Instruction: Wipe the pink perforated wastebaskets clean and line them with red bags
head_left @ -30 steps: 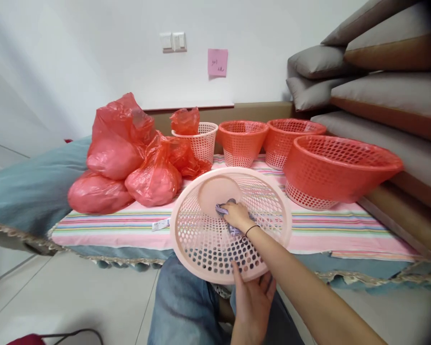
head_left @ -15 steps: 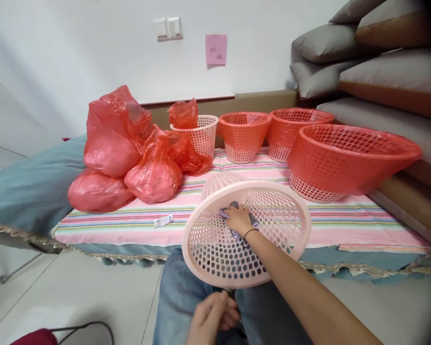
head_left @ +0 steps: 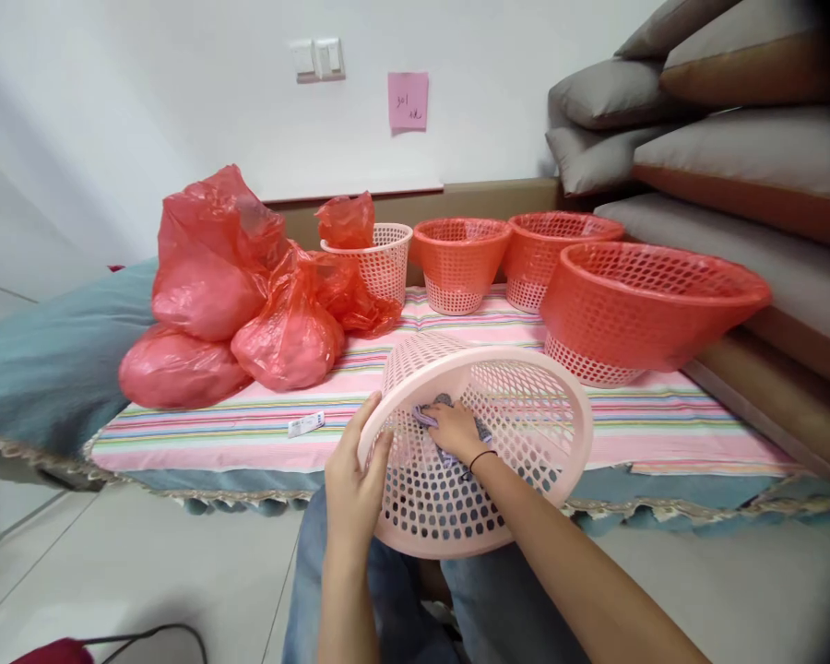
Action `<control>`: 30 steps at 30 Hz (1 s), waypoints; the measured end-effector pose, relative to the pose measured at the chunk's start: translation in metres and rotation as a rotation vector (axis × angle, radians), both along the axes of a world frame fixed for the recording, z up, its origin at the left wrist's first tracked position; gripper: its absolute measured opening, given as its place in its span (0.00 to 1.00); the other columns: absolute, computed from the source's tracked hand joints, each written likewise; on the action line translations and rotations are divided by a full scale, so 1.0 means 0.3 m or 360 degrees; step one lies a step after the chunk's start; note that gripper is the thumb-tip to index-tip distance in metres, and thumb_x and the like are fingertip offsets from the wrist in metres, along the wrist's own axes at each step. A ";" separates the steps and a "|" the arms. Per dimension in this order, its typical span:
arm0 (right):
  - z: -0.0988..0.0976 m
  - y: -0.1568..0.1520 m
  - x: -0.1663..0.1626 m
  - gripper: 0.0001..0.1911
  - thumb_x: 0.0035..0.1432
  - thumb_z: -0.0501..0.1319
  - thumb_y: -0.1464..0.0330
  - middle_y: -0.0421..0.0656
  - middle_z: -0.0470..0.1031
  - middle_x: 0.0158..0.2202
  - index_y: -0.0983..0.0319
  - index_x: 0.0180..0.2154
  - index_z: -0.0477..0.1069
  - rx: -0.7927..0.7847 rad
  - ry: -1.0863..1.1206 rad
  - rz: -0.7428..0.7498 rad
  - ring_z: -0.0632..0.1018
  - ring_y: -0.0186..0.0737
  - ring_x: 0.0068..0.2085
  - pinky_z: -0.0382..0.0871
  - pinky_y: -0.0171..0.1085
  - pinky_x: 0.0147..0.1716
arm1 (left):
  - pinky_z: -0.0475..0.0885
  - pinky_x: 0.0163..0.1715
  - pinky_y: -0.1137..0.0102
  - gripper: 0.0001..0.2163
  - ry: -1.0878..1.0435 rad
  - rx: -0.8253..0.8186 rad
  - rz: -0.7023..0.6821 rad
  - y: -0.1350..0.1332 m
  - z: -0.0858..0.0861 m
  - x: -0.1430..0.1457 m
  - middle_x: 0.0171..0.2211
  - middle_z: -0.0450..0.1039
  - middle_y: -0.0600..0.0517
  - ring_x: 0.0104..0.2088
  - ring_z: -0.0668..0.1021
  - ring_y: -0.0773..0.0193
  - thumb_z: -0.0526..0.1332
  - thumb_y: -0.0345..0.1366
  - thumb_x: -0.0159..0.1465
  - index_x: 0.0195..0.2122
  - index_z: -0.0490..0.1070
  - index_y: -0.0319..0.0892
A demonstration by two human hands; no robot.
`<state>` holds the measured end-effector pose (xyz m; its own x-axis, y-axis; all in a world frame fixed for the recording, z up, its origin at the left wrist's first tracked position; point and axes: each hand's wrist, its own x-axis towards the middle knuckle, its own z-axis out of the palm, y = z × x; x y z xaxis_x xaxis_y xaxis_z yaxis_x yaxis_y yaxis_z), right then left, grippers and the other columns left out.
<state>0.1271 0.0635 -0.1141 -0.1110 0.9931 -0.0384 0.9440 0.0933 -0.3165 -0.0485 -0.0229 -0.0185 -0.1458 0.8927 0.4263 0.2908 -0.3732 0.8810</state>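
Left grip [head_left: 352,484] closed on the left rim of the pink basket [head_left: 546,433], thumb inside, fingers round the outside. Right grip [head_left: 455,430] deep inside the basket, closed on a grey-purple cloth [head_left: 434,409] and pressing it to the holed wall near the base.

We hold the basket tipped on its side, mouth toward us, above our jeans [head_left: 360,590] at the near edge of the table [head_left: 249,433]. Whether its far side rests on the table we cannot tell.

On the striped table:
- Red bags [head_left: 214,277] heaped far left.
- White basket [head_left: 384,267] just right of them, a red bag bunched in its mouth.
- Two red baskets [head_left: 460,263] side by side further right.
- Big red basket [head_left: 643,304] nearer, on the right, close to the pink one.
- Small white label [head_left: 305,424] lying flat, left of the pink basket.

Grey cushions [head_left: 664,120] stacked far right. Pink note [head_left: 408,100] on the wall.
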 end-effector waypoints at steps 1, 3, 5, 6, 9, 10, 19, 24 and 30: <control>0.004 -0.022 0.005 0.23 0.63 0.56 0.70 0.44 0.76 0.58 0.55 0.57 0.76 0.0012 0.0021 0.0007 0.70 0.56 0.57 0.61 0.48 0.56 | 0.70 0.61 0.59 0.16 0.0053 0.0044 0.0020 0.002 -0.015 0.009 0.52 0.80 0.46 0.56 0.79 0.51 0.64 0.41 0.65 0.53 0.77 0.43; 0.013 -0.081 0.013 0.23 0.63 0.56 0.70 0.42 0.76 0.58 0.54 0.57 0.75 0.0041 0.0058 0.0026 0.70 0.54 0.57 0.60 0.47 0.57 | 0.74 0.56 0.60 0.15 0.0074 0.0073 0.0051 0.000 -0.032 0.016 0.47 0.82 0.46 0.52 0.81 0.52 0.62 0.44 0.67 0.49 0.79 0.42; 0.022 -0.157 0.019 0.24 0.63 0.56 0.70 0.41 0.75 0.60 0.54 0.59 0.74 0.0068 0.0091 0.0061 0.70 0.54 0.57 0.60 0.47 0.58 | 0.75 0.55 0.61 0.16 0.0051 0.0071 0.0069 -0.006 -0.034 0.015 0.45 0.82 0.46 0.51 0.82 0.52 0.62 0.46 0.66 0.48 0.80 0.42; 0.028 -0.199 0.021 0.25 0.62 0.56 0.70 0.40 0.74 0.61 0.54 0.59 0.74 0.0073 0.0106 0.0082 0.70 0.54 0.56 0.61 0.48 0.58 | 0.75 0.54 0.61 0.16 0.0036 0.0066 0.0079 -0.008 -0.033 0.015 0.45 0.82 0.46 0.51 0.82 0.52 0.62 0.47 0.66 0.48 0.80 0.42; 0.045 -0.336 0.024 0.28 0.57 0.58 0.72 0.39 0.73 0.63 0.53 0.59 0.74 0.0049 0.0159 0.0115 0.71 0.57 0.55 0.63 0.52 0.57 | 0.76 0.52 0.61 0.17 -0.0009 0.0048 0.0129 -0.013 -0.029 0.016 0.44 0.83 0.46 0.49 0.82 0.51 0.63 0.48 0.65 0.47 0.81 0.42; 0.050 -0.381 0.025 0.29 0.55 0.58 0.73 0.39 0.73 0.63 0.53 0.59 0.75 0.0029 0.0171 0.0108 0.71 0.58 0.54 0.64 0.54 0.57 | 0.77 0.51 0.61 0.18 -0.0025 0.0042 0.0150 -0.015 -0.030 0.017 0.43 0.83 0.46 0.48 0.83 0.51 0.63 0.48 0.65 0.47 0.81 0.41; 0.091 -0.611 0.148 0.36 0.46 0.57 0.77 0.40 0.77 0.59 0.51 0.58 0.76 -0.0042 0.0661 0.0063 0.75 0.58 0.57 0.67 0.60 0.60 | 0.77 0.50 0.63 0.17 -0.0192 0.0006 0.0079 -0.046 -0.044 0.081 0.45 0.83 0.47 0.47 0.83 0.53 0.65 0.47 0.64 0.47 0.81 0.42; 0.181 -0.422 0.238 0.34 0.49 0.55 0.74 0.43 0.77 0.58 0.58 0.59 0.74 0.0234 0.1173 -0.0100 0.77 0.48 0.58 0.69 0.50 0.61 | 0.79 0.45 0.66 0.15 -0.0340 -0.0102 -0.0067 -0.052 -0.061 0.145 0.43 0.84 0.48 0.43 0.84 0.56 0.64 0.47 0.65 0.45 0.82 0.43; 0.128 -0.103 0.219 0.26 0.56 0.59 0.73 0.48 0.77 0.58 0.61 0.57 0.75 0.0209 0.0553 -0.0238 0.77 0.52 0.57 0.67 0.48 0.60 | 0.79 0.49 0.63 0.16 -0.0226 -0.0015 0.0015 -0.086 -0.061 0.180 0.42 0.84 0.47 0.44 0.84 0.53 0.65 0.46 0.65 0.48 0.82 0.42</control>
